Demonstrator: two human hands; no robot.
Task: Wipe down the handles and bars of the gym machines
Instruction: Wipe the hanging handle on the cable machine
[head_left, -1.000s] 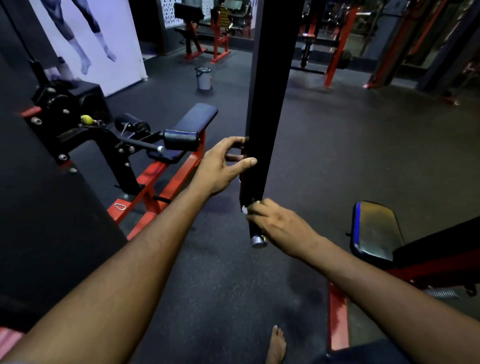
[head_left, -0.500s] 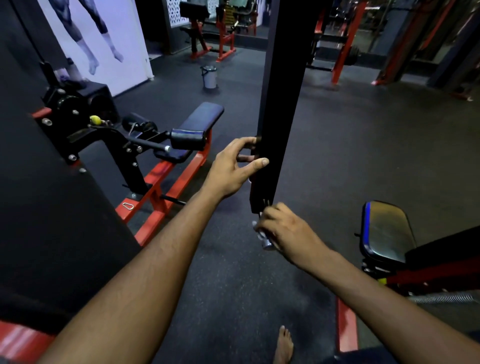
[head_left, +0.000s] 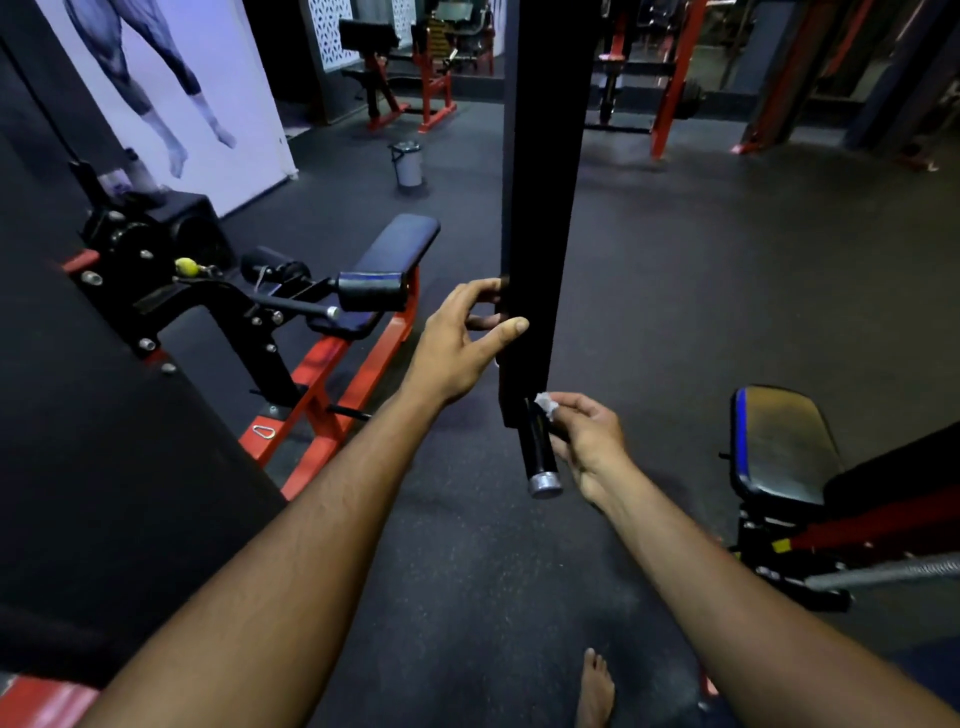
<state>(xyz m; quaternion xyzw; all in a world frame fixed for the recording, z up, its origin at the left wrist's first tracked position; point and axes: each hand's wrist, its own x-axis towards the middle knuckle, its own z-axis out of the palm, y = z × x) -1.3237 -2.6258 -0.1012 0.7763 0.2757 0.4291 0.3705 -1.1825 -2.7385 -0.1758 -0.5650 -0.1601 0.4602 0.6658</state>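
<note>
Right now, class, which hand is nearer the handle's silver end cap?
Right. The right hand holds a white cloth beside the handle, just above the silver end cap; the left hand grips the black bar higher up.

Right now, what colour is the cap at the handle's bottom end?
Silver, on the black handle's end cap, seen in the head view.

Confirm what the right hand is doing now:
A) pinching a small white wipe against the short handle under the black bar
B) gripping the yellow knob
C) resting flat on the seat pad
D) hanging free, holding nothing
A: the right hand pinches a white wipe at the top of the handle, just below the black bar, which the left hand grips higher up.
</note>
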